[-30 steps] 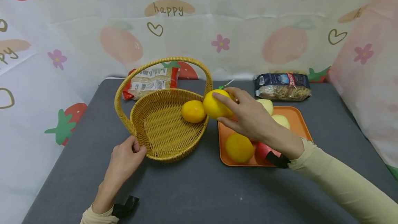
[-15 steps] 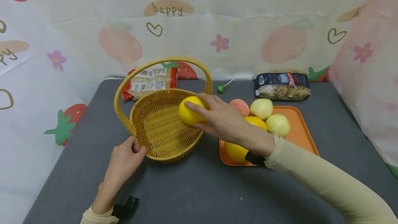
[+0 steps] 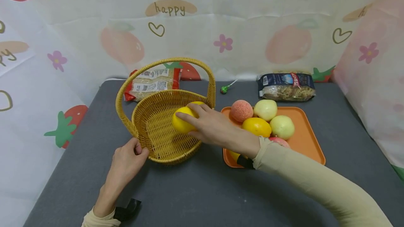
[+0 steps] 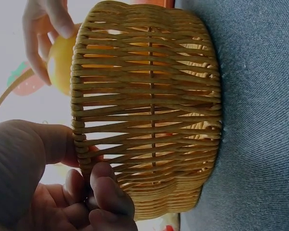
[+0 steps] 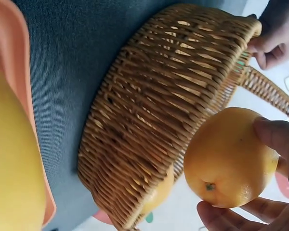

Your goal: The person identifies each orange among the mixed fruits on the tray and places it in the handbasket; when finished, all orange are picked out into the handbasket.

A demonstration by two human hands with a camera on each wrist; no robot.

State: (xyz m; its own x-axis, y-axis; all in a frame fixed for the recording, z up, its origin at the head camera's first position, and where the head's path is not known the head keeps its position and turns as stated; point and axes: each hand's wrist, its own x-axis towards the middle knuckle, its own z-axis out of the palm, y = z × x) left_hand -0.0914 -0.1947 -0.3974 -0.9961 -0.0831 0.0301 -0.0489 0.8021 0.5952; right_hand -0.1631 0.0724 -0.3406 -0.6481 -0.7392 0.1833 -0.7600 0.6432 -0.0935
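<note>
My right hand point(image 3: 214, 126) grips a yellow-orange orange point(image 5: 231, 156) and holds it above the inside of the wicker basket point(image 3: 164, 153). In the right wrist view the thumb and fingers lie around its sides, and its small stem spot faces the camera. A second orange point(image 5: 159, 192) sits in the basket, seen through the weave; in the head view my right hand mostly covers it. My left hand point(image 3: 128, 160) pinches the basket's rim at the near left, with the thumb inside and curled fingers outside in the left wrist view.
An orange tray point(image 3: 304, 143) on the right bears several fruits, among them a coral-pink ball-shaped one point(image 3: 241, 110) and a pale green one point(image 3: 282, 127). Behind lie a green lollipop point(image 3: 224, 89), a pasta bag point(image 3: 286, 87) and a red-edged bag point(image 3: 151, 84). The basket's tall handle point(image 3: 176, 60) arches up.
My right hand has carried the orange leftward and down from beside the tray to over the basket, uncovering the lollipop and tray fruits. My left hand stays at the rim.
</note>
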